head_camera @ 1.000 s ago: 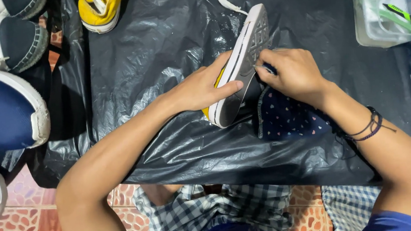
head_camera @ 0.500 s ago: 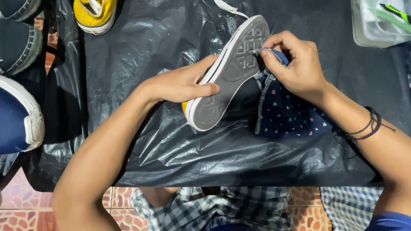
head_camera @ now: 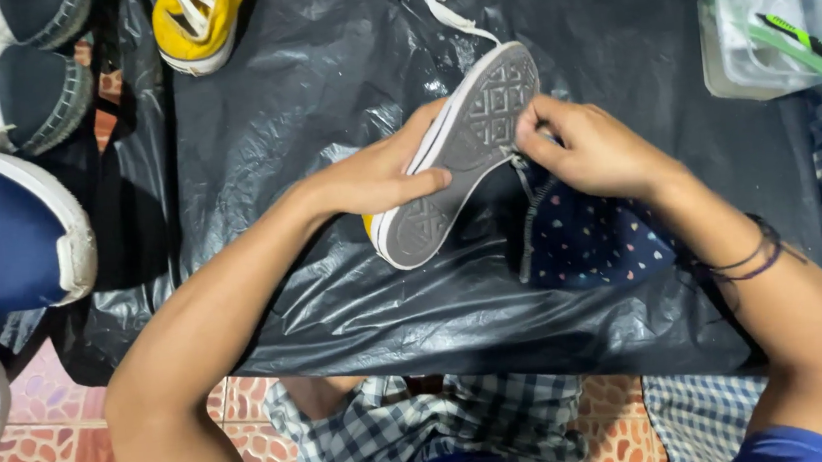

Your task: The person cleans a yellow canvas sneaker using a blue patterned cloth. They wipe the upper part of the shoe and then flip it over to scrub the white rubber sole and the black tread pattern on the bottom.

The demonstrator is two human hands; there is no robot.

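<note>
Black sheet (head_camera: 318, 99), shoe (head_camera: 459, 156) between hands.

Bright overhead light, glare on black plastic sheet (head_camera: 318, 99), sharp focus, soft shadows

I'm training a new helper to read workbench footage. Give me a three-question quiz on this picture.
1. True or false: the sneaker in the hands shows its grey sole to the camera.
2. Which hand presses a dark dotted cloth at the sole's edge? A) left hand B) right hand
3. Fill in: the work lies on a black plastic ____.

Key: 1 true; 2 B; 3 sheet.
</note>
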